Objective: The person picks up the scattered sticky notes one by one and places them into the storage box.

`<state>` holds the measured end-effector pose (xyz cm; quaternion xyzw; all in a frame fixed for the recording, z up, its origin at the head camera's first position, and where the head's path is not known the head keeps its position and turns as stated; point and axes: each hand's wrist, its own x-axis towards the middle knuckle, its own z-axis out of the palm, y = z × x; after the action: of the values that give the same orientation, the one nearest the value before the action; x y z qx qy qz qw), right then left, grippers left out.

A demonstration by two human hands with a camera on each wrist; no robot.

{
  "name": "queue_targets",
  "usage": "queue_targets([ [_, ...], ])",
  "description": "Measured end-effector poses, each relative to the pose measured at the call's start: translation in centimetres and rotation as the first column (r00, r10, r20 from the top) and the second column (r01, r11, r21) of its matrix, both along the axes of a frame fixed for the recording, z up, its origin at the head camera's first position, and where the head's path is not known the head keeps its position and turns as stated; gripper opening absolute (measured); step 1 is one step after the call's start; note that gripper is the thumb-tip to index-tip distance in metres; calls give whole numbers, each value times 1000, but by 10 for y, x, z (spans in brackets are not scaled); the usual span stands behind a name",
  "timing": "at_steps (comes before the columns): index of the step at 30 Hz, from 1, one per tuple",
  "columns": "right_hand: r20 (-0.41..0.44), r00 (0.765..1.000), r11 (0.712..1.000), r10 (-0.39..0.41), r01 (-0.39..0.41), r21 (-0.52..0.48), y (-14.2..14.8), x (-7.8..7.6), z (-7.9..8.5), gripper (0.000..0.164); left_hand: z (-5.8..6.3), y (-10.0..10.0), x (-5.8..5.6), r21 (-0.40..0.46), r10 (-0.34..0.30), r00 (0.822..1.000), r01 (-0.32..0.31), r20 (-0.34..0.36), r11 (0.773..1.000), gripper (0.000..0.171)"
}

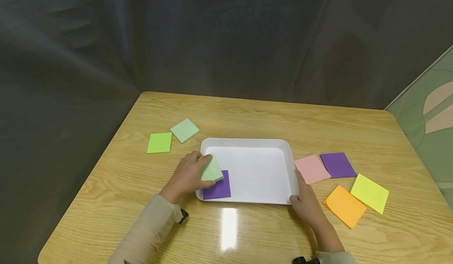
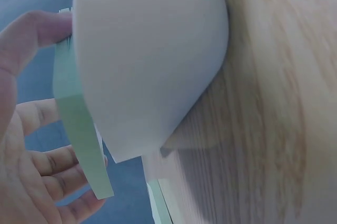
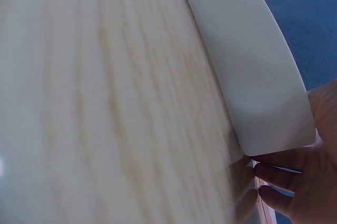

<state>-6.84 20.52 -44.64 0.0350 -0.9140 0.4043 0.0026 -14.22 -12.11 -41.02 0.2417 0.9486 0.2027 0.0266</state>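
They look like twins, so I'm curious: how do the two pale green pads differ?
The held pad is in the left hand; no hand touches the far pad. The held pad is over the tray; the far pad lies flat on the table. Both are pale green and squarish.

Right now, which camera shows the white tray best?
The head view: it shows the white tray from above, floor and most of the rim, with the left hand hiding part of one end. The left and right wrist views each catch only its outside, partly cut off.
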Motion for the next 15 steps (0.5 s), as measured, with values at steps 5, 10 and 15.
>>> queue_targets([
  [5, 2, 1000, 1000, 1, -1, -4, 0, 0, 0, 79, -2, 3, 0, -3, -26, 1000, 26, -14, 1000, 75],
  [10, 5, 1000, 1000, 1, -1, -8, 0, 0, 0, 79, -2, 7, 0, -3, -50, 998, 50, -32, 999, 73],
  [15, 17, 1000, 1000, -2, 2, -5, 0, 0, -1, 78, -2, 11, 1, -11, -73, 996, 73, -45, 997, 73],
])
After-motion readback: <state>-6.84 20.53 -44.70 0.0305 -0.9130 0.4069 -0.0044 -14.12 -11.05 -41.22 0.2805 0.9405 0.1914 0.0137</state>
